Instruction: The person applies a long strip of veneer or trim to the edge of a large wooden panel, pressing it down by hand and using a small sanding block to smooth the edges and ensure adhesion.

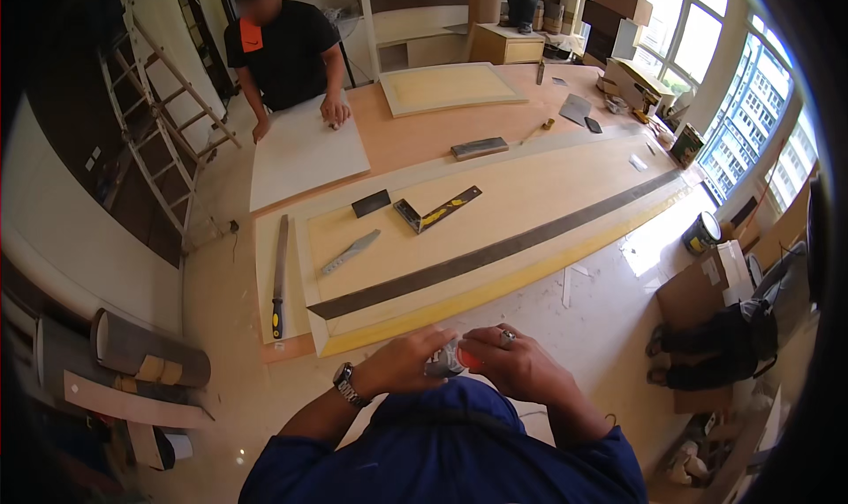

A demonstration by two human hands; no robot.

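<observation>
My left hand (pixel 405 361) is wrapped round a small grey container (pixel 443 361) in front of my body. My right hand (pixel 523 363) closes over its red end (pixel 470 357), which looks like a cap; part of it is hidden by the fingers. Just beyond my hands lies a long wooden panel (pixel 415 288) with a yellow front edge and a dark strip (pixel 495 250) along it. On the panel rest an L-shaped try square (pixel 449 209), a grey flat-bladed tool (pixel 352 251) and a black rectangular piece (pixel 371 204). A file (pixel 280 279) with a black and yellow handle lies at the left.
Across the worktable a person (pixel 287 49) in a dark shirt leans over a white panel (pixel 309 155). A framed panel (pixel 452 89) and dark block (pixel 480 148) lie farther back. A ladder (pixel 163 106) stands left; rolled sheets (pixel 150 349) and a cardboard box (pixel 702 283) flank me.
</observation>
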